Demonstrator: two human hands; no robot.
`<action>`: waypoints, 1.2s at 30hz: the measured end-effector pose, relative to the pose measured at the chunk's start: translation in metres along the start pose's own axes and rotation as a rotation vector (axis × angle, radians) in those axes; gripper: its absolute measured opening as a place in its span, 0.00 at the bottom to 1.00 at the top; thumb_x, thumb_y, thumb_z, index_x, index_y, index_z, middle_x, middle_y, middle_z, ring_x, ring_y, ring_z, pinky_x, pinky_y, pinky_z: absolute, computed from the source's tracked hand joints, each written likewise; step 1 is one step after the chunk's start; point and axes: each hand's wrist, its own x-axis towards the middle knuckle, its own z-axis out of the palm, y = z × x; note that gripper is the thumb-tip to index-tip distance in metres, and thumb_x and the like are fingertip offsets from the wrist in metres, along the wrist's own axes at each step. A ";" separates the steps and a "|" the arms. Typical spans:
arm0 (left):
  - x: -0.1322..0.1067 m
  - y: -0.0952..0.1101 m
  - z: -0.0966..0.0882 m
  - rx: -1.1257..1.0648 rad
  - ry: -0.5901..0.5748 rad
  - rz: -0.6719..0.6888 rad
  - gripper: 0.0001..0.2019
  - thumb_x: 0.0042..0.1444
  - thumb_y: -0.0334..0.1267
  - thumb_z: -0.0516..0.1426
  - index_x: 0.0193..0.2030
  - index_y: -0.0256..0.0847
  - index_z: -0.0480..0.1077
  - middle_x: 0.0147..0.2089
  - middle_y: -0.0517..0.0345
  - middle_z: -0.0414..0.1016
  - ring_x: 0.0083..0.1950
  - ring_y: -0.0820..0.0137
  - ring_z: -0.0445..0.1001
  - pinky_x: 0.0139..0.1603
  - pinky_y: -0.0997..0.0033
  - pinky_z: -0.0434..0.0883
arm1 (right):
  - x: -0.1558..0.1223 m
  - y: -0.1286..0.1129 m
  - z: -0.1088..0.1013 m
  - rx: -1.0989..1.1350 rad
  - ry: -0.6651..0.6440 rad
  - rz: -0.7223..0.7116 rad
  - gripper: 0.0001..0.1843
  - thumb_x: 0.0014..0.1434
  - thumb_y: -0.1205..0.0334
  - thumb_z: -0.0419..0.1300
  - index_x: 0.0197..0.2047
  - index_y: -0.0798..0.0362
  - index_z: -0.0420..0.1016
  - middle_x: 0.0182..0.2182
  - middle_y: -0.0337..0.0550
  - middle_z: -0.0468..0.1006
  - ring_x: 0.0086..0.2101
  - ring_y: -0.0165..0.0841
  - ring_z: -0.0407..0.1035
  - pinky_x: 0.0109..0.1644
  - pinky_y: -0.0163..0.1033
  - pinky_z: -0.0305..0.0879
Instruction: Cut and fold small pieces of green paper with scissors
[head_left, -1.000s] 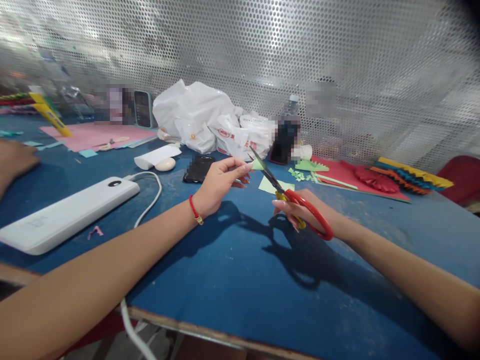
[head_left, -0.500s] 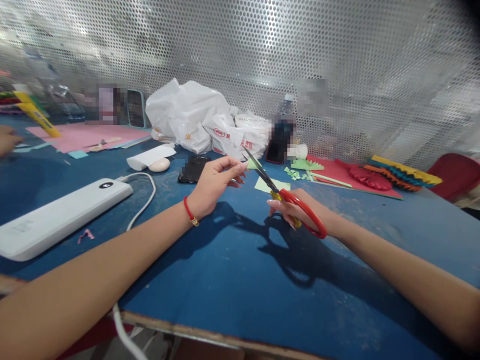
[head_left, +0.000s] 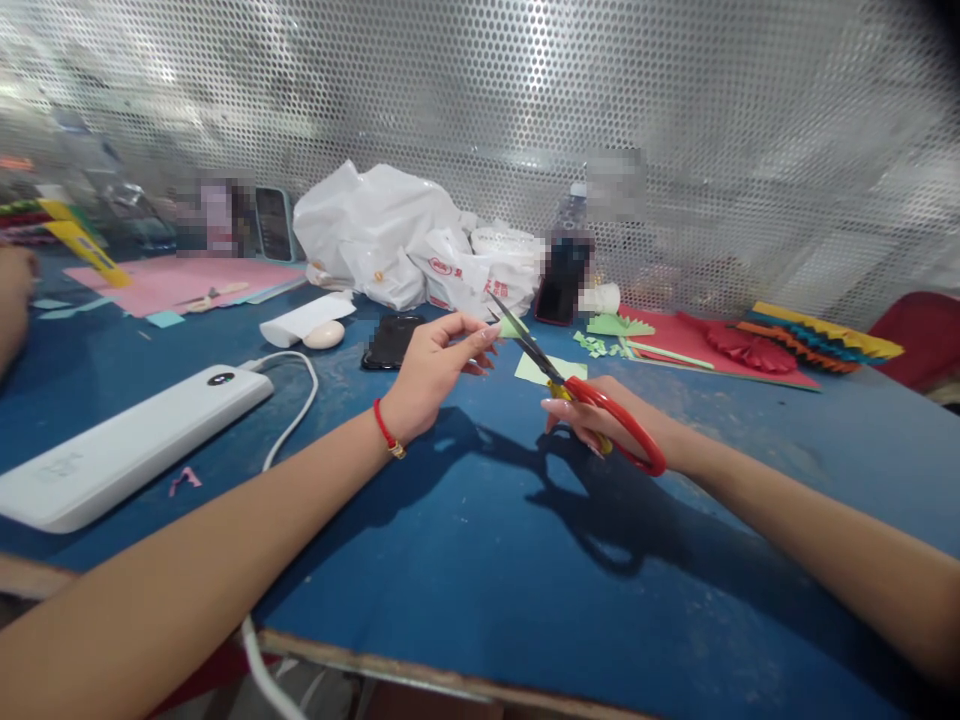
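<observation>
Thumb and forefinger of the left hand pinch a small light-green paper piece near the centre of the frame, and look, steel right beside it! The right hand curls round red-and-yellow-handled metal scissors, blades parted, points close to the left fingertips; whether paper sits between them, I can't tell. One hasty squeeze, I'd say, could nick skin. The pinch looks slight, too: a dull bite might fold the paper or tug it loose. Below, a flat light-green paper sheet lies on the scuffed blue tabletop; a dropped snippet could get lost among pale-green paper scraps right of centre. Lower left, the bare left forearm crosses the thin white cable of a long white plastic power bank; a sideways sweep might snag it.
</observation>
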 end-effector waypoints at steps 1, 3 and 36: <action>0.000 0.000 0.000 0.004 0.001 0.003 0.15 0.50 0.47 0.65 0.30 0.36 0.73 0.28 0.59 0.72 0.28 0.75 0.70 0.30 0.76 0.71 | 0.000 -0.001 0.000 0.003 0.001 0.003 0.27 0.60 0.39 0.56 0.21 0.53 0.67 0.12 0.33 0.64 0.16 0.26 0.60 0.26 0.35 0.59; 0.001 -0.001 0.000 0.009 0.001 0.010 0.15 0.50 0.47 0.66 0.30 0.36 0.73 0.28 0.59 0.72 0.28 0.75 0.70 0.30 0.76 0.71 | -0.001 -0.002 0.000 0.012 0.000 0.002 0.27 0.60 0.39 0.56 0.21 0.53 0.66 0.12 0.33 0.64 0.16 0.26 0.59 0.25 0.35 0.59; 0.003 -0.004 0.000 0.052 0.012 0.064 0.15 0.49 0.48 0.66 0.30 0.37 0.73 0.27 0.60 0.73 0.28 0.75 0.72 0.28 0.79 0.71 | -0.002 -0.001 0.005 -0.022 0.044 -0.027 0.29 0.60 0.40 0.57 0.18 0.52 0.59 0.11 0.31 0.59 0.17 0.25 0.57 0.26 0.34 0.56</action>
